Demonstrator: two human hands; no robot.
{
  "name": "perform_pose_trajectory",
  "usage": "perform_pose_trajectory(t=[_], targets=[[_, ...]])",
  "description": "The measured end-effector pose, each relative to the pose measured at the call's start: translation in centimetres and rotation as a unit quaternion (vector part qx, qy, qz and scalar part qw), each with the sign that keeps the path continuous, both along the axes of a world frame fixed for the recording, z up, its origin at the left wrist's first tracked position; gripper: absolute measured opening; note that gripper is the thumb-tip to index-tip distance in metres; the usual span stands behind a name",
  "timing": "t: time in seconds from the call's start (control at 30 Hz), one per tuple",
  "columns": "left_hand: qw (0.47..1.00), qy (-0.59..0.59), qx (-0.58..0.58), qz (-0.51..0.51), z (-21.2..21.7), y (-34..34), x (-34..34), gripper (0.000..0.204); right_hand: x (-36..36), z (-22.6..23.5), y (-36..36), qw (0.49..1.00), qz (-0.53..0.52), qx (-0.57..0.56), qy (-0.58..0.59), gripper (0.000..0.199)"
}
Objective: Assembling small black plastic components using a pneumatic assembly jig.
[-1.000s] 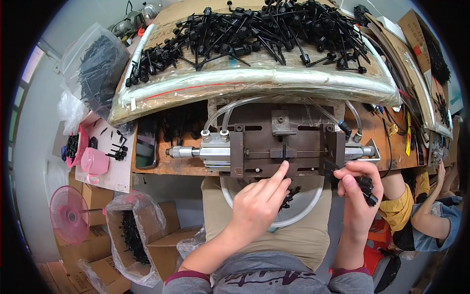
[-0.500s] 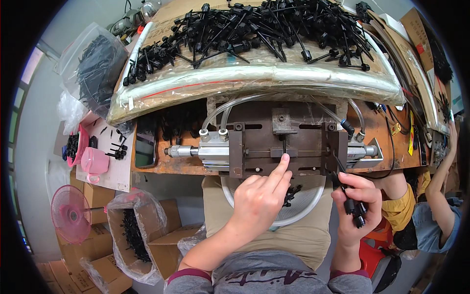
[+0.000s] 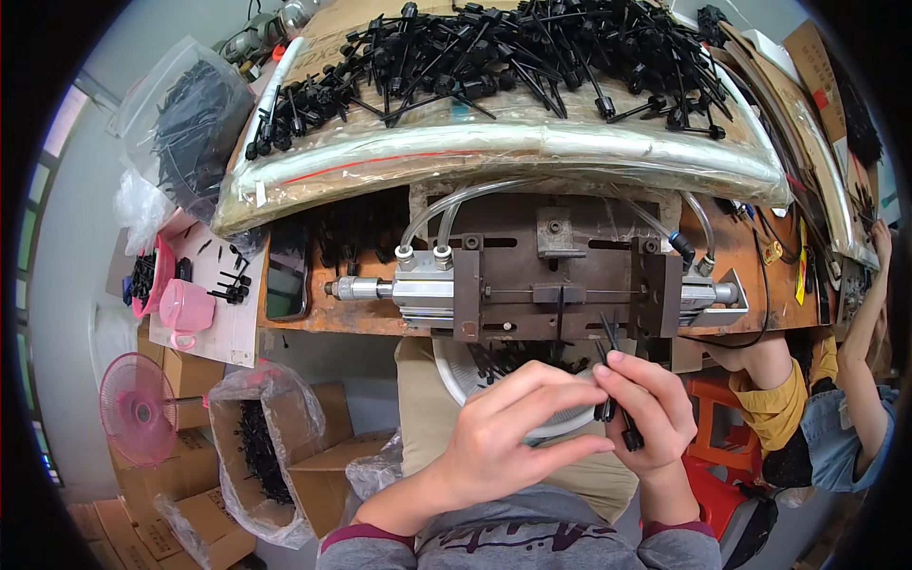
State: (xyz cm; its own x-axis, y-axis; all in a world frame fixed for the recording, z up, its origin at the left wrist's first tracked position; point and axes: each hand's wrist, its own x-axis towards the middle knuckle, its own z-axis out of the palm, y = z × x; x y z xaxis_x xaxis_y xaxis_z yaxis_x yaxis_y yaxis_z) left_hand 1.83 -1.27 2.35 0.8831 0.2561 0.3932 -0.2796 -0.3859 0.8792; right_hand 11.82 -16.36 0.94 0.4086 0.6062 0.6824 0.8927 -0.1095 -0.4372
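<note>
My right hand [image 3: 651,413] is closed round a few black plastic rods with thick knobbed ends [image 3: 631,436], their thin tips pointing up toward the machine. Beside it, my left hand [image 3: 518,432] has its thumb and forefinger apart, the fingertips at the knobbed ends; no grip on a rod shows. In front of both hands stands a dark metal fixture [image 3: 532,328] with silver air cylinders [image 3: 424,288] at its sides. A small dark block [image 3: 559,294] sits mid-fixture on a thin bar, and a slim black rod [image 3: 560,318] crosses it toward me.
Many similar black parts [image 3: 475,57] lie heaped on a plastic-wrapped board behind the fixture. A white basket [image 3: 454,375] with black pieces rests on my lap. Clear hoses [image 3: 423,214] arch over the fixture. At left are a pink cup [image 3: 185,306] and fan [image 3: 139,410]; another person's arm [image 3: 860,351] is at right.
My left hand has left the fixture's middle block and come down to my right hand. My right hand has moved inward with the rods. The rod at the block now sits nearer me.
</note>
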Motion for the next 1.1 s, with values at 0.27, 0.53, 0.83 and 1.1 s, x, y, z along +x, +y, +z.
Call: perform_pose_trajectory(t=[0.27, 0.53, 0.83, 1.1], targets=[[0.999, 0.007, 0.03, 0.015, -0.7, -0.5, 0.1, 0.032, 0.2, -1.3, 0.4, 1.0, 0.001, -0.001, 0.003, 0.055], [0.996, -0.022, 0.084, 0.017, -1.3, -0.6, 0.3, 0.031, -0.1, -1.6, 0.9, 0.998, -0.019, 0.044, 0.042, 0.047], [0.949, 0.04, 0.296, 0.098, -2.9, 0.4, 0.9, 0.029, -0.4, -1.9, -0.1, 0.99, -0.087, 0.068, 0.087, 0.028], [0.902, 0.029, 0.424, 0.08, -3.3, 0.9, 2.2, 0.023, -0.7, -2.7, -0.3, 0.976, -0.041, 0.166, 0.132, 0.025]])
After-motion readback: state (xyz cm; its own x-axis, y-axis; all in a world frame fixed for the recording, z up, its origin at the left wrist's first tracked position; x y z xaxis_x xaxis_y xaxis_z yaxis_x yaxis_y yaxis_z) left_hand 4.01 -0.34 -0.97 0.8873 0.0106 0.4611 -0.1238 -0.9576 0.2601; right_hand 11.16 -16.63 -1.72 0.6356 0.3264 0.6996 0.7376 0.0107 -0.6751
